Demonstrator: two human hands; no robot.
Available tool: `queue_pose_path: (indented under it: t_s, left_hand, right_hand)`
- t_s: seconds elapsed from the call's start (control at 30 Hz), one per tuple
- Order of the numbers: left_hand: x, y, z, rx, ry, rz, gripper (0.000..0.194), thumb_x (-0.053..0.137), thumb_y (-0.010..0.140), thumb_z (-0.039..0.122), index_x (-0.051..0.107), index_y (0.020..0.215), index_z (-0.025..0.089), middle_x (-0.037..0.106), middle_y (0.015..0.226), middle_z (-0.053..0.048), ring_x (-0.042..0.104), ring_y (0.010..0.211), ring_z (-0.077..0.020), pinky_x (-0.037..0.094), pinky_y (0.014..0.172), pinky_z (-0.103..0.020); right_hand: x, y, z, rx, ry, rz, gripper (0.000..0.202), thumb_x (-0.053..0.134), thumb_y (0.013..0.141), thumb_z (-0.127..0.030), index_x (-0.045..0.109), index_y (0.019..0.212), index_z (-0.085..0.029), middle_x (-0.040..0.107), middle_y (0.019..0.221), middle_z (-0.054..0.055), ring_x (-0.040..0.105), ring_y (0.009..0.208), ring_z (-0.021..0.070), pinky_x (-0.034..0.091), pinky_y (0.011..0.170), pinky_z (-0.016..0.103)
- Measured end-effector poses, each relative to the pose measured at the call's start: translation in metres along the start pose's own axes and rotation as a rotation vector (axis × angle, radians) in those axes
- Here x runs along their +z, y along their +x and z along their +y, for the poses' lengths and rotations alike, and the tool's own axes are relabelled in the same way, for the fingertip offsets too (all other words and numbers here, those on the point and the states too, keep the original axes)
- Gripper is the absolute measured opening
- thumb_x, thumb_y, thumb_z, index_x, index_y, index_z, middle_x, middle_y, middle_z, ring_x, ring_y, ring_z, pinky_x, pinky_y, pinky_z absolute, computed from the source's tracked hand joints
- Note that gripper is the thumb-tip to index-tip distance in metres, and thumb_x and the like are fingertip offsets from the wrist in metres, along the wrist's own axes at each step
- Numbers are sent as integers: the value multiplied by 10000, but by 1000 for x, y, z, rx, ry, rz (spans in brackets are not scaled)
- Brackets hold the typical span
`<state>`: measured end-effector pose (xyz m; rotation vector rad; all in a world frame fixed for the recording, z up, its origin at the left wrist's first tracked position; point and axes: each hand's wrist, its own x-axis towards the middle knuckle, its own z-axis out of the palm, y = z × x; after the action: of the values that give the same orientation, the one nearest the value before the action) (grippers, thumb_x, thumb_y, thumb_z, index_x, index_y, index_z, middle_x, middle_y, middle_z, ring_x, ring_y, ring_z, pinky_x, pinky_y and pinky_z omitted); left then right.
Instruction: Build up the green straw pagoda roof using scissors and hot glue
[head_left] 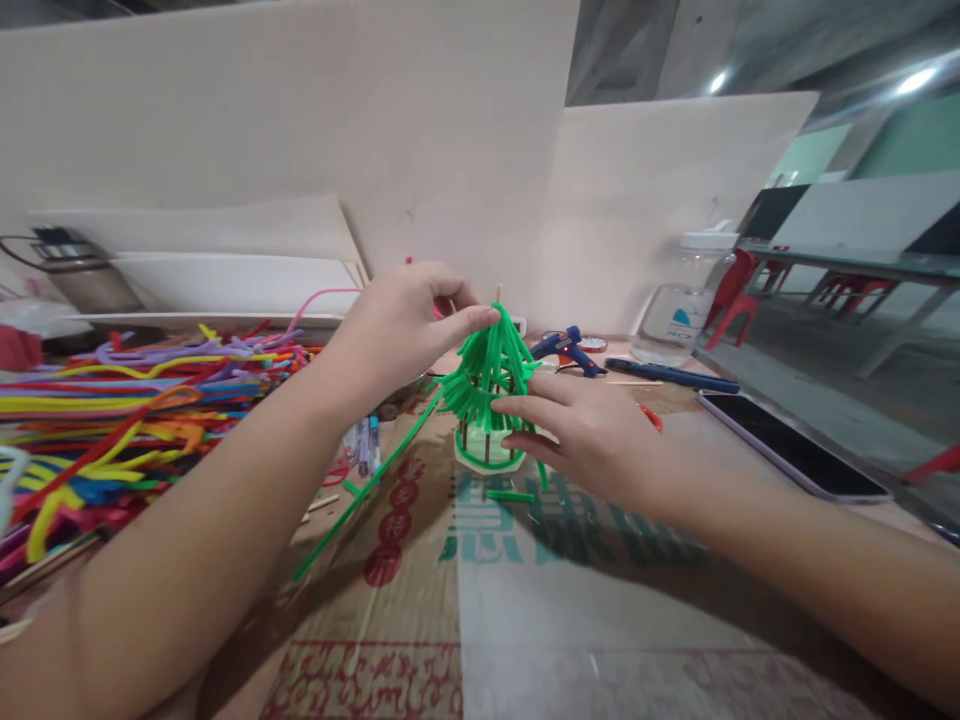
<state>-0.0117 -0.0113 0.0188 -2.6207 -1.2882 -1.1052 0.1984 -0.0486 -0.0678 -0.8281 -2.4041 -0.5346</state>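
A small model pavilion (pixel 491 375) with two tiers of green pipe cleaners stands upright in the middle, on thin brown posts. Its pale base (pixel 487 460) is edged with green pipe cleaner, and a thin stick (pixel 499 291) pokes out of the peak. My left hand (pixel 424 315) is closed at the peak, thumb pressed to the upper tier; its other fingertips are partly hidden. With fingers stretched and apart, my right hand (pixel 577 425) lies against the lower tier's right side. A long green pipe cleaner (pixel 367 485) slants down to the left, and a short green piece (pixel 510 496) lies in front.
Many coloured pipe cleaners (pixel 150 400) are heaped at left, near a metal flask (pixel 82 275). Behind the model lies a blue glue gun (pixel 566 347). At right are a clear water bottle (pixel 675 305), a dark blue pen-like tool (pixel 671 376) and a phone (pixel 787 445). Printed cardboard (pixel 360 620) covers the table.
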Motion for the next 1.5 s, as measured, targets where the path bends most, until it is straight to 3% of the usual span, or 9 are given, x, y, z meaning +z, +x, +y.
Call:
queue_pose_path:
  t_s: [0.17, 0.3, 0.53, 0.7, 0.83, 0.97, 1.07, 1.33, 1.5]
  left_hand:
    - [0, 0, -1, 20, -3, -14, 269, 605, 871, 396, 708, 750, 180, 702, 770, -24, 593, 727, -168, 405, 700, -284]
    - [1, 0, -1, 28, 7, -19, 292, 589, 873, 419, 697, 738, 183, 690, 754, -22, 583, 713, -166, 396, 675, -283]
    - [2, -1, -1, -1, 40, -11, 309, 582, 865, 455, 719, 789, 189, 685, 759, -29, 570, 707, -169, 387, 657, -284]
    - [7, -5, 11, 54, 24, -39, 311, 576, 892, 453, 703, 776, 194, 646, 679, -7, 541, 623, -147, 352, 598, -278]
    - [21, -18, 22, 165, 42, -94, 228, 606, 902, 379, 698, 807, 193, 668, 738, -14, 562, 657, -147, 350, 604, -273]
    - [43, -50, 22, 320, 93, -234, 347, 561, 942, 427, 644, 703, 190, 643, 669, -9, 553, 630, -143, 333, 590, -270]
    - [56, -79, 10, 399, 98, -330, 346, 484, 986, 387, 639, 751, 187, 647, 698, -20, 581, 674, -151, 370, 624, -273]
    - [80, -100, -23, 172, 21, -282, 405, 479, 973, 380, 577, 631, 188, 608, 641, -26, 553, 687, -169, 397, 654, -294]
    - [88, -96, -36, -19, -22, -163, 442, 497, 934, 412, 509, 556, 181, 532, 594, -11, 525, 657, -163, 366, 646, -290]
  right_hand:
    - [12, -6, -4, -46, -97, 58, 186, 502, 978, -193, 685, 942, -198, 612, 796, 44, 512, 727, 180, 317, 620, 330]
    - [11, -4, -7, -21, 35, 74, 177, 512, 967, -165, 659, 873, -190, 613, 797, 37, 518, 732, 169, 343, 633, 313]
    - [-40, 14, 7, 339, 372, 253, 190, 624, 930, -331, 609, 779, -218, 605, 729, 5, 539, 655, 143, 401, 608, 282]
    - [-61, 8, 24, 489, 604, 311, 341, 560, 922, -545, 581, 796, -228, 647, 875, 30, 619, 801, 175, 477, 707, 311]
    - [-43, -22, 17, 549, 788, 169, 316, 467, 987, -466, 606, 836, -226, 697, 927, 62, 651, 893, 195, 496, 810, 339]
    - [-7, -54, 2, 691, 965, -74, 305, 452, 979, -404, 485, 728, -234, 528, 555, -35, 490, 517, 131, 410, 542, 268]
    - [14, -63, -1, 807, 1083, -173, 281, 476, 942, -448, 475, 765, -230, 429, 502, -75, 395, 450, 116, 313, 460, 248]
    - [10, -45, 9, 792, 1106, -86, 555, 439, 900, -684, 456, 612, -209, 470, 526, -32, 432, 494, 104, 350, 508, 257]
    - [30, -35, 6, 833, 1321, 60, 585, 516, 798, -780, 554, 786, -197, 453, 548, -58, 433, 467, 101, 355, 472, 249]
